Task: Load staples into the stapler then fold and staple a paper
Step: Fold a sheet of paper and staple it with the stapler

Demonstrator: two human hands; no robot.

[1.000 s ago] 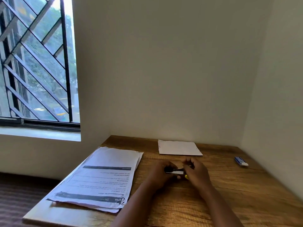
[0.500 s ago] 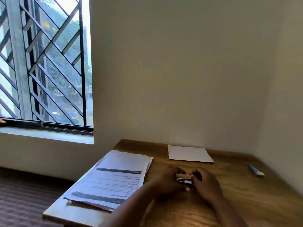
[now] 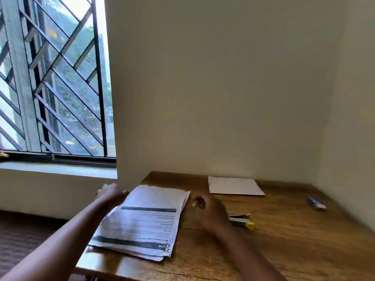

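A small stapler (image 3: 241,220) with yellow ends lies on the wooden table (image 3: 284,246), just right of my right wrist and free of both hands. A stack of printed paper (image 3: 142,222) lies on the table's left part. My left hand (image 3: 110,194) is at the stack's far left corner, at its edge, though contact is blurred. My right hand (image 3: 209,211) hovers at the stack's right edge, fingers loosely curled, holding nothing. A blue and white staple box (image 3: 316,203) lies at the far right.
A blank white sheet (image 3: 233,185) lies at the back of the table against the wall. Walls close the table in at the back and right. A barred window (image 3: 52,82) with a sill is on the left, and the floor drops off beside the table.
Both hands have let go of the stapler, which now lies on the table. They have moved left to the paper stack, the left hand reaching its far corner. The camera has swung left.
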